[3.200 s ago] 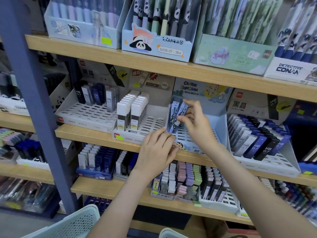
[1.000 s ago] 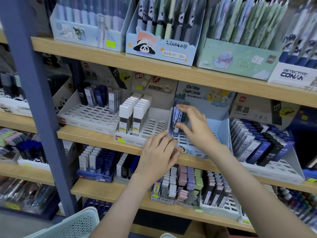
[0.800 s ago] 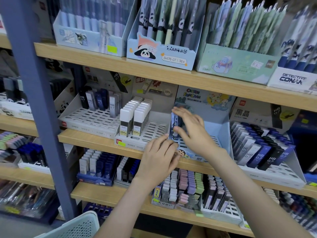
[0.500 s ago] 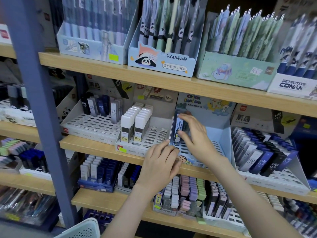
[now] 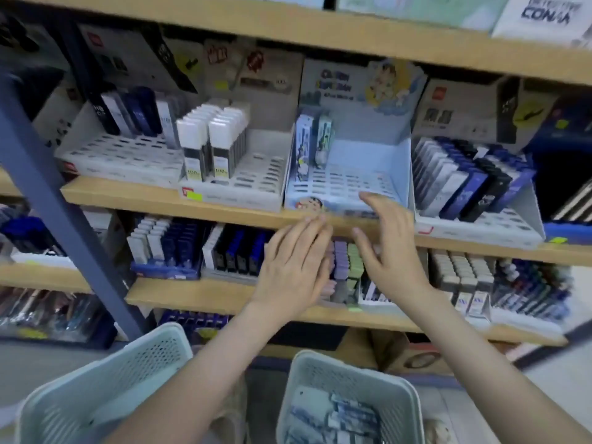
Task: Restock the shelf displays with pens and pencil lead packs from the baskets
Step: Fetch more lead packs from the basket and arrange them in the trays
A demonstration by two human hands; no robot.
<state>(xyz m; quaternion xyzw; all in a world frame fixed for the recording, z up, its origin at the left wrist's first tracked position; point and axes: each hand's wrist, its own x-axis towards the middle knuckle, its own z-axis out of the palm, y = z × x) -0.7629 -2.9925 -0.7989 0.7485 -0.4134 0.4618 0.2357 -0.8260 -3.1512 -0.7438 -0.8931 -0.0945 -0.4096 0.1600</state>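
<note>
Since the earlier frame, the right hand point(image 5: 390, 251) has left the cartoon lead packs point(image 5: 308, 139) and come down out of the light-blue display tray point(image 5: 362, 181), and the view has tipped down, so that two baskets now show at the bottom. The packs stand upright at the back left corner of this tray, against its left wall, and nothing touches them; the other slots of the tray show bare. The right hand is open, with fingers spread and slightly bent, and it holds nothing; its fingertips are in front of the tray's front edge. The left hand point(image 5: 291, 270) is just beside it, lower and to the left, flat and open with the fingers together, also holding nothing; its fingertips reach the edge of the wooden shelf board point(image 5: 153, 195). Behind both hands, on the shelf below, stands a row of pastel packs point(image 5: 347, 261). In the right basket point(image 5: 307, 392), near the bottom edge, lie more blue and white packs point(image 5: 339, 421), rather blurred. What is inside the left basket point(image 5: 134, 370) I cannot tell. To the left of the light-blue tray is a tray with white packs point(image 5: 221, 133), and to the right a tray with dark blue and black packs point(image 5: 464, 177). A blue post point(image 5: 48, 187) crosses the left side.
</note>
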